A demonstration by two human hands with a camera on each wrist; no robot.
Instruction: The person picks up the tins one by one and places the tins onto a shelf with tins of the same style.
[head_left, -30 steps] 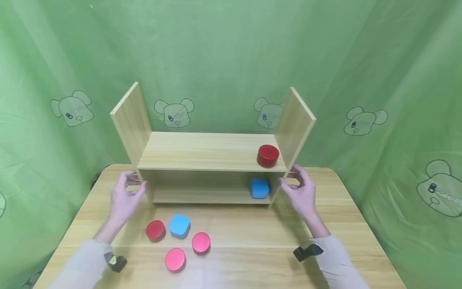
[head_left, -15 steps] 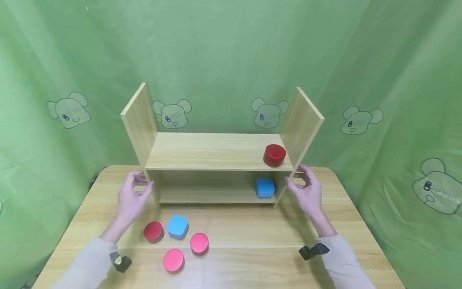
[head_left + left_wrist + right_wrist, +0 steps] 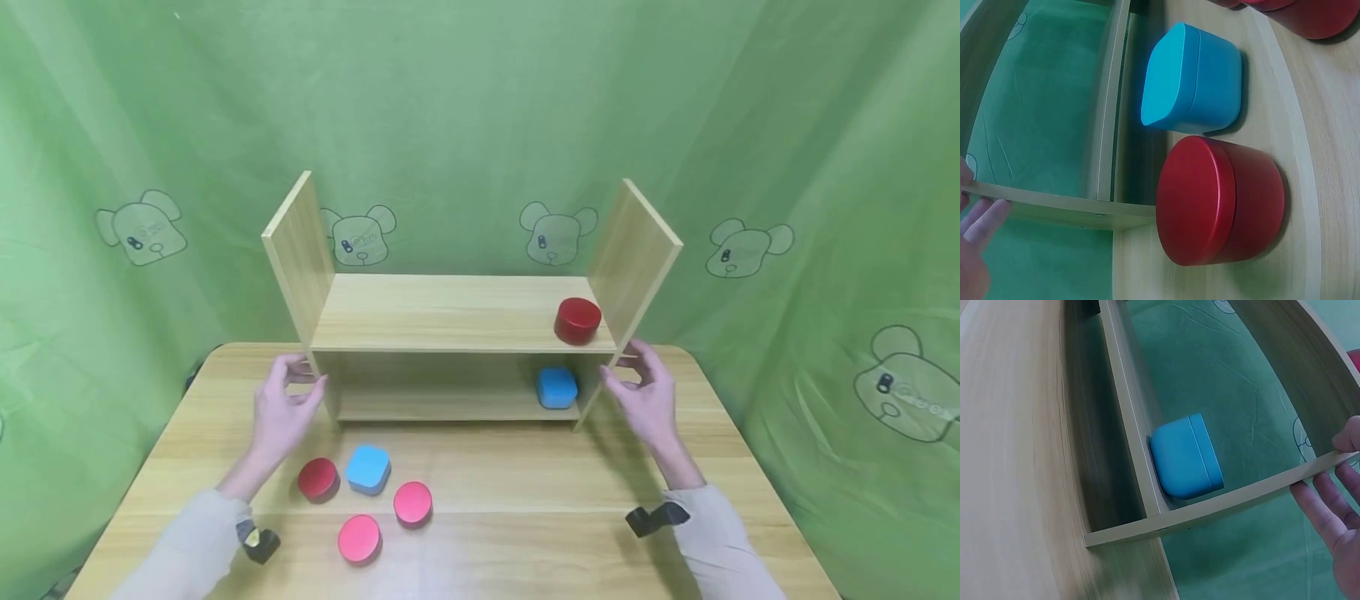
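Note:
A light wooden two-tier shelf stands on the table, its side panels rising above the upper board. My left hand grips its left side panel, thumb on one face and fingers on the other. On the right, my right hand pinches the right side panel the same way. A dark red round tin sits at the right end of the upper board. Below it, a blue rounded-square tin rests at the right end of the lower board, seen closely in the right wrist view.
In front of the shelf's left half lie a dark red round tin, a blue rounded-square tin and two pinkish-red round tins, one nearer and one farther right. A green curtain hangs behind the table.
Both hands have shifted the shelf to the right along the table, the tins on its boards moving with it. The tins on the table keep their places; the head view has turned slightly.

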